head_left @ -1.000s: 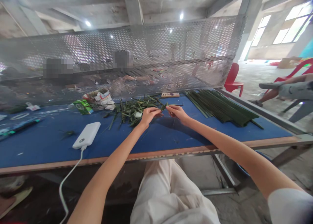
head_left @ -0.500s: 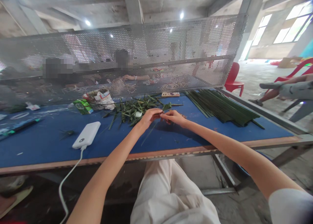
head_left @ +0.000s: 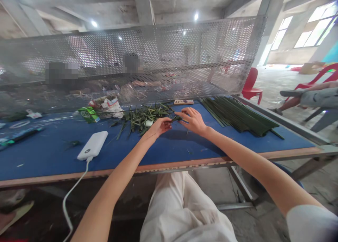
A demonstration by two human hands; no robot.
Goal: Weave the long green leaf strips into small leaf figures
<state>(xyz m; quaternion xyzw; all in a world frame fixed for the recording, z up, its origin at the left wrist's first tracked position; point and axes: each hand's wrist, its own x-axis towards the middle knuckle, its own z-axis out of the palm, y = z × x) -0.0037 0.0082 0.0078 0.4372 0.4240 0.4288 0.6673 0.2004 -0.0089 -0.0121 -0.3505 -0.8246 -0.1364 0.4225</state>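
Above the blue table my left hand (head_left: 158, 127) is closed, pinching a small dark green folded leaf piece (head_left: 176, 118) between thumb and fingers. Its exact shape is too small to make out. My right hand (head_left: 194, 121) is at the piece's right end with the fingers stretched out and apart; whether a fingertip touches the leaf I cannot tell. Just behind my left hand lies a loose heap of cut green leaf strips (head_left: 142, 116). To the right, long dark green leaves (head_left: 237, 115) are laid side by side in a flat stack.
A white power bank (head_left: 93, 145) with a cable lies on the left. Behind it are a green packet (head_left: 89, 114) and a crumpled bag (head_left: 111, 107). A phone (head_left: 183, 102) lies near the perforated metal screen (head_left: 185, 66). People sit beyond the screen and at the far right.
My right hand has opened, its fingers spreading and lifting away from the left fingertips. The small leaf piece now shows between the hands, still in the left one.
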